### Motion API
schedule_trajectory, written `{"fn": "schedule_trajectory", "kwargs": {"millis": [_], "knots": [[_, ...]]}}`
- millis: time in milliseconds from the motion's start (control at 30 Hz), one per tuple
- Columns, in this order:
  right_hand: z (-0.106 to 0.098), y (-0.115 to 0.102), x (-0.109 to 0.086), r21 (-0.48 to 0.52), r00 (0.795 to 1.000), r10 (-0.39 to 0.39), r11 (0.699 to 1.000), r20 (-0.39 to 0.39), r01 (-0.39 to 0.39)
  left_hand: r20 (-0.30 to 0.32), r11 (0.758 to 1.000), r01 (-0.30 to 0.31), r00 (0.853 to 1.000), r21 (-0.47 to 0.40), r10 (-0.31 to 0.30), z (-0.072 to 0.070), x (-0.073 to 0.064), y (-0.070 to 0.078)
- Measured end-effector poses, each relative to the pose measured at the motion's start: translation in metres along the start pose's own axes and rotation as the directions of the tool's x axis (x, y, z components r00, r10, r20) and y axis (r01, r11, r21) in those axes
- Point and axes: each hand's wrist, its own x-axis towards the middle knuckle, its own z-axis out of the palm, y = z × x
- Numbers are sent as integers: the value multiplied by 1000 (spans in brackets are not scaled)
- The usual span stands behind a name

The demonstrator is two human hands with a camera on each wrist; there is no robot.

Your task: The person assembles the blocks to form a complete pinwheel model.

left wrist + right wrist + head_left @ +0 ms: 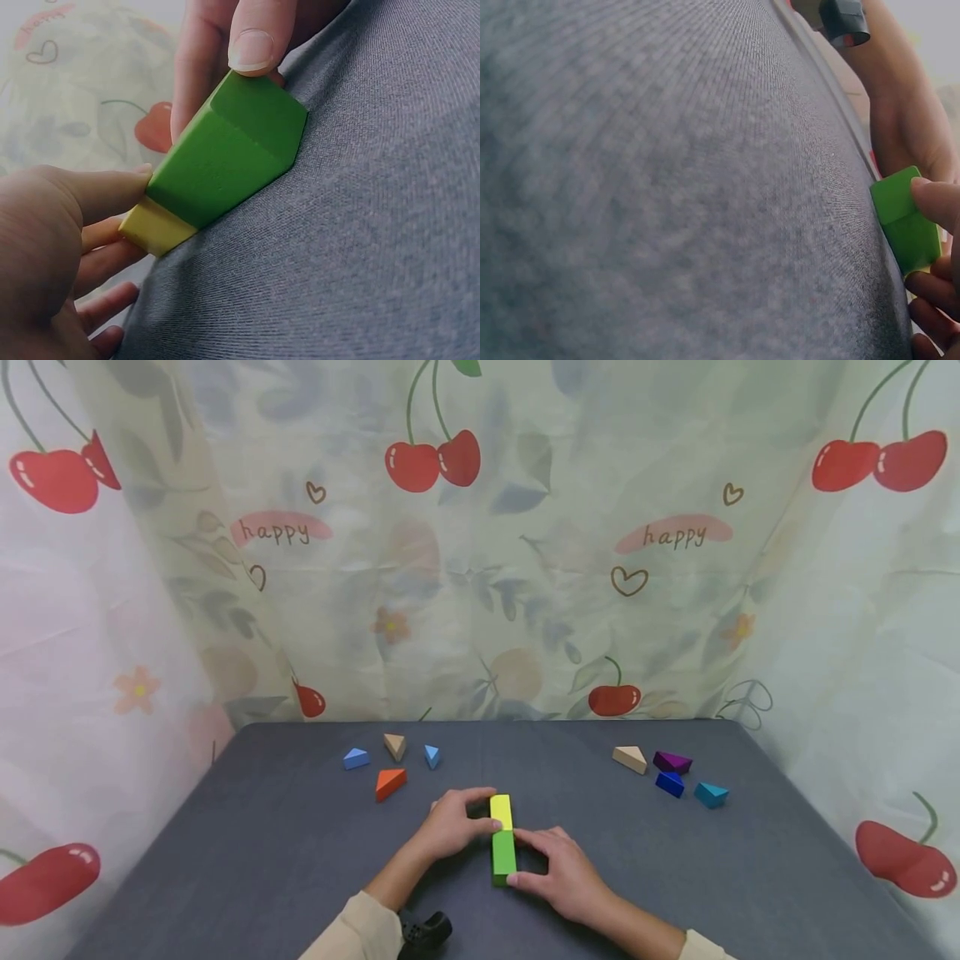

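On grey bench [300, 860], centre: yellow block [501, 811], green block [504, 853], end to end, touching. Left hand [452, 823]: thumb and finger pinching yellow block. Right hand [564, 875]: thumb and finger clamped on green block.

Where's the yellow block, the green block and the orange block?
Yellow block [502, 810], head view, middle of its top.
Green block [504, 852], head view, middle of its top.
Orange block [390, 785], head view, its visible middle.
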Motion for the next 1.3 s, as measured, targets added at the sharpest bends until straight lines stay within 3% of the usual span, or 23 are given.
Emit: {"fn": "schedule_trajectory", "kwargs": {"millis": [333, 533, 667, 1000, 1300], "knots": [[-1, -1, 0, 5, 1000, 8, 1000, 13, -8, 5, 1000, -1, 1000, -1, 1, 0, -1, 0], [-2, -2, -1, -11, 1000, 7, 1000, 18, -7, -4, 999, -38, 999, -9, 38, 2, -4, 0], [-5, -3, -2, -9, 1000, 13, 1000, 21, -13, -1, 996, -81, 997, 31, 81, 1, -8, 2], [-11, 0, -5, 23, 999, 31, 999, -41, -30, 137, 969, -190, 976, 157, 169, 1, -20, 7], [-12, 2, -6, 51, 997, 67, 997, -42, -64, 136, 953, -212, 973, 217, 186, 4, -25, 9]]}}
